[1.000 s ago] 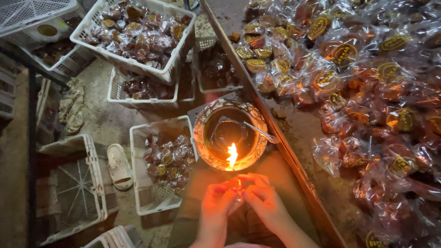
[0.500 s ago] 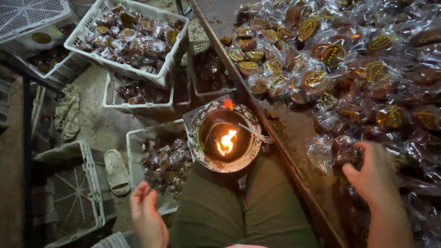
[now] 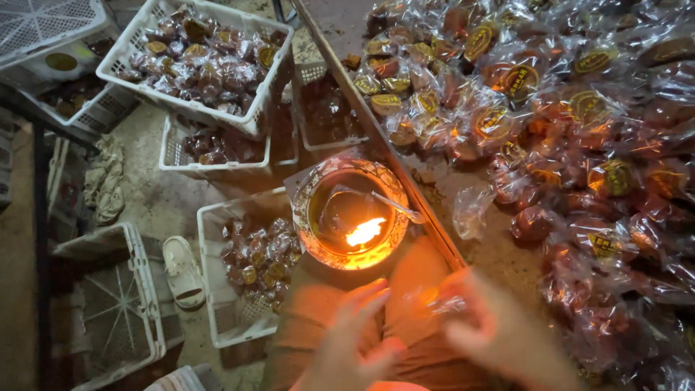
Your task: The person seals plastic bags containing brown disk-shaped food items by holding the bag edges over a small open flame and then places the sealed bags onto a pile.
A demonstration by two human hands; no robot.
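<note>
Fingers (image 3: 373, 298) of both blurred hands seemingly pinch a clear packet (image 3: 441, 303).

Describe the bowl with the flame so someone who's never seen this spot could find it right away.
Start at the long table heaped with wrapped pastries, then follow its wooden edge toward the person's lap. There sits a round metal bowl with a small flame inside. It is the only round, glowing container; the white crates around it are square.

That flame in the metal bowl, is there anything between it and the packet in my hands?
Nothing visible stands between them. The hands, left and right, hold a clear wrapped packet over the lap, just below the bowl; only the near rim lies before the flame.
</note>
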